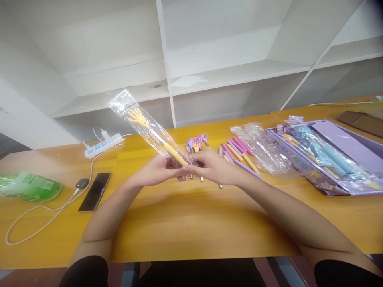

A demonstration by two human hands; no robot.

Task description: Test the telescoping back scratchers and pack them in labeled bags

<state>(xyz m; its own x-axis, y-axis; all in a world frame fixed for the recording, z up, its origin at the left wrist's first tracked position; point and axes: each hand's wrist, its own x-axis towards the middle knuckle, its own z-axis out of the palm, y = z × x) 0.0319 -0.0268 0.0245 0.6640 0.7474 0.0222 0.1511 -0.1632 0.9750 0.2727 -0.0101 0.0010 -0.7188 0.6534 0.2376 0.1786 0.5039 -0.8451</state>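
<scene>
A yellow back scratcher [172, 153] with a hand-shaped head lies inside a clear plastic sleeve [123, 103], tilted up to the left. My left hand [160, 169] is closed around the handle end. My right hand [209, 165] pinches the same end of the sleeve, its thumb meeting the left thumb. Just beyond my hands, several loose scratcher heads [196, 146] in purple, pink and yellow lie with metal rods, partly hidden by my right hand. To their right rest several coloured handle tubes [235, 147].
Empty clear sleeves [260, 147] lie beside a purple box [323, 185] holding bagged scratchers. On the left are a power strip [104, 146], a phone [95, 192], a white cable [44, 227] and a green bottle [32, 186]. White shelves [227, 79] stand behind the table [191, 231].
</scene>
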